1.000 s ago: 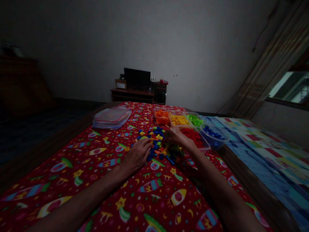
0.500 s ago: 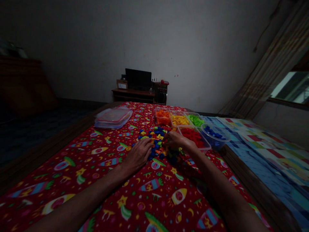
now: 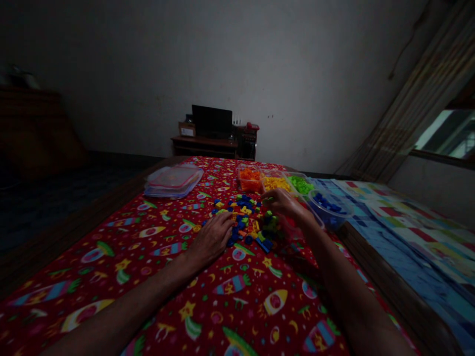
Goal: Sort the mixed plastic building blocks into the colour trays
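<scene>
A loose pile of small plastic building blocks (image 3: pixel 243 225), blue, yellow, green and orange, lies on the red patterned cloth (image 3: pixel 156 277). My left hand (image 3: pixel 213 235) rests palm down at the pile's left edge, fingers loosely stretched and their tips touching blocks. My right hand (image 3: pixel 284 203) is raised above the pile's right side, in front of the tub of yellow blocks (image 3: pixel 276 184). Its fingers are bent together; whatever they pinch is too dark and small to make out. Beneath that hand and forearm, the tub of red blocks (image 3: pixel 295 230) is mostly hidden.
Behind stand tubs of orange blocks (image 3: pixel 250 180) and green blocks (image 3: pixel 300 184). A round tub of blue blocks (image 3: pixel 330 207) is at the right. Stacked plastic lids (image 3: pixel 173 181) lie at the far left. A wooden edge (image 3: pixel 386 277) runs along the right side.
My right hand has lifted from the pile and moved right and away from me, uncovering blocks on the pile's right side. My left hand has stayed almost still.
</scene>
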Available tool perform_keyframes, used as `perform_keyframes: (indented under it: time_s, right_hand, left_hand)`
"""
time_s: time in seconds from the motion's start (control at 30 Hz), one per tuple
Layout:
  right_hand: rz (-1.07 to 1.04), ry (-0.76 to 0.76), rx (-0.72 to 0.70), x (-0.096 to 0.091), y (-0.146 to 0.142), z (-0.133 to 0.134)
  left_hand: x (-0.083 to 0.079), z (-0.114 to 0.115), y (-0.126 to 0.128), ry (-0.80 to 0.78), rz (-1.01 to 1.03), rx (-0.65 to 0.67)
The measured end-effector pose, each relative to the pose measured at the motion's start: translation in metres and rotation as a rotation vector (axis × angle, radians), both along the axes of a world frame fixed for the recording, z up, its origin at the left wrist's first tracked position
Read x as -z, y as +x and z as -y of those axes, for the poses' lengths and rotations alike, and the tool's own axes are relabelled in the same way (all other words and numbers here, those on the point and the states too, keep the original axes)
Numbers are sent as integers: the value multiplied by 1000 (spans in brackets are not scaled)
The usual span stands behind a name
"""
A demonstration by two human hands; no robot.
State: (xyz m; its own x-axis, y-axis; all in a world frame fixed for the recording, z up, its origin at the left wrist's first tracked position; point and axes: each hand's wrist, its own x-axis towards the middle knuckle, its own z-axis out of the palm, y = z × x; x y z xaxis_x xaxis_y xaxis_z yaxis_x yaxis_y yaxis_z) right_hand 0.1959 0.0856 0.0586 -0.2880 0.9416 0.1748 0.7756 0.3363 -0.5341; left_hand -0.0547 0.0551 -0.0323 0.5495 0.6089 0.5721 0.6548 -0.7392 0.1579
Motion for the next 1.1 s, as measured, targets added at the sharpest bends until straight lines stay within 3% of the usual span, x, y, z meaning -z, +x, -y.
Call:
perform_keyframes:
  time_s: [0.1,0.37,0.57,0.67,0.8,0.97,1.1]
  right_hand:
    - [15,93,93,-6,24,-11]
    - [361,168,417,-39,90,-60]
    - [423,208,535,-53,104,-85]
    - [324,291,472,-51,90,-77]
    - [208,282,226,-41,45,-45]
    - [107,173,-102,-12,-22,-13]
    - [157,190,-163,14,-51,-8]
  left_hand:
    - [0,-1,0,-2,-8,2]
    - [3,-5,-1,31,-35,-11]
    - [2,-3,-2,39,-44,-31]
    - [2,-4,-2,42,-46,-29]
    - [2,-4,-2,31,-45,-21]
    - [1,-1,0,-10,-11,0]
    - [-4,-6,-2,-90,115,19]
